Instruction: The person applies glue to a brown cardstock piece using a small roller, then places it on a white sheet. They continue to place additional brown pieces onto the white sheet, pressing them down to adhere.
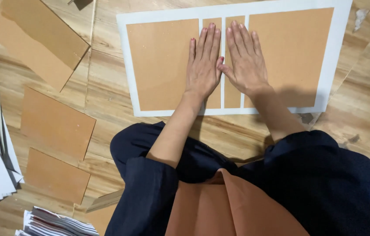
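Brown cardboard strips (222, 94) on white sheet (233, 9), left hand (203, 70), right hand (246, 65) flat

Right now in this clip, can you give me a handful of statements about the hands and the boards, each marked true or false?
1. Both hands, left hand and right hand, lie flat with fingers spread out. True.
2. The white sheet carries four brown boards, two wide and two narrow. True.
3. The narrow strips sit at the outer ends of the sheet. False: they sit in the middle, between the wide boards.
4. The left hand holds a pair of scissors. False: it holds nothing.
5. Loose brown boards lie on the wooden floor to the left. True.
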